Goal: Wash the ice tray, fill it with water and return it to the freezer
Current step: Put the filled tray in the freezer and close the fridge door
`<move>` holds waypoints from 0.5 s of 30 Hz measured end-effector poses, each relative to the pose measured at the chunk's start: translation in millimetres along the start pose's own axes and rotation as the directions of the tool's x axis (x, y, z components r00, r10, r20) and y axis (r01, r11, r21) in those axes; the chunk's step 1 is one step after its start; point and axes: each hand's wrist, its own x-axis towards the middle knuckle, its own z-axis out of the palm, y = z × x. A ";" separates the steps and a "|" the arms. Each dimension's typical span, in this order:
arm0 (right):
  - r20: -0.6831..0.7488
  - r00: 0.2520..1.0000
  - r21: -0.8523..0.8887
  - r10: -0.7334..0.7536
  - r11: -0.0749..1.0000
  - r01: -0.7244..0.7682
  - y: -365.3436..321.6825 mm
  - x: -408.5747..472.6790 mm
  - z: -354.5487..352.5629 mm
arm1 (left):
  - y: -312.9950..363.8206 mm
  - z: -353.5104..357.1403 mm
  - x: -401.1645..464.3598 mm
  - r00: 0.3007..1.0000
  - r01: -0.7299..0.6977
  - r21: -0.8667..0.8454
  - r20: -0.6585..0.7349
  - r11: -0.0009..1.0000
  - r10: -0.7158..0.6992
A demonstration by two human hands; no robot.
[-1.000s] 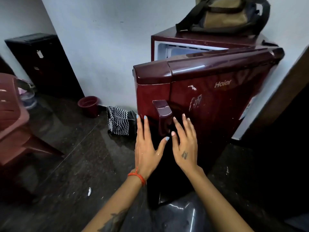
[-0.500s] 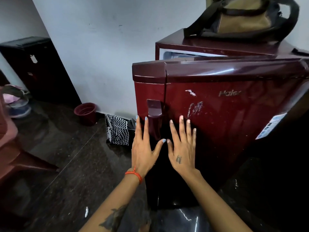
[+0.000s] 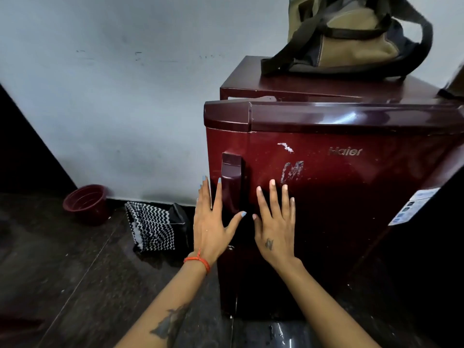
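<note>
Both hands, left (image 3: 212, 223) and right (image 3: 275, 228), lie flat-fingered, gripping nothing, on the fridge door (image 3: 339, 197), seemingly nearly closed.

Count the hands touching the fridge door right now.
2. The left hand lies flat at the door's left edge beside the handle; the right hand presses flat just right of the handle. Neither grips it. No other hands in view.
</note>
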 end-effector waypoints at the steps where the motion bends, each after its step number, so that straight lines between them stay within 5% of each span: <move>1: 0.006 1.000 -0.011 0.011 1.000 -0.011 -0.4 5.5 3.9 | -4.4 2.3 8.4 1.000 -0.009 -0.010 0.011 1.000 0.009; 15: 0.043 0.990 -0.144 0.133 0.982 -0.125 -5.5 47.7 31.4 | -38.1 27.2 70.0 0.990 -0.064 -0.136 0.116 0.989 0.080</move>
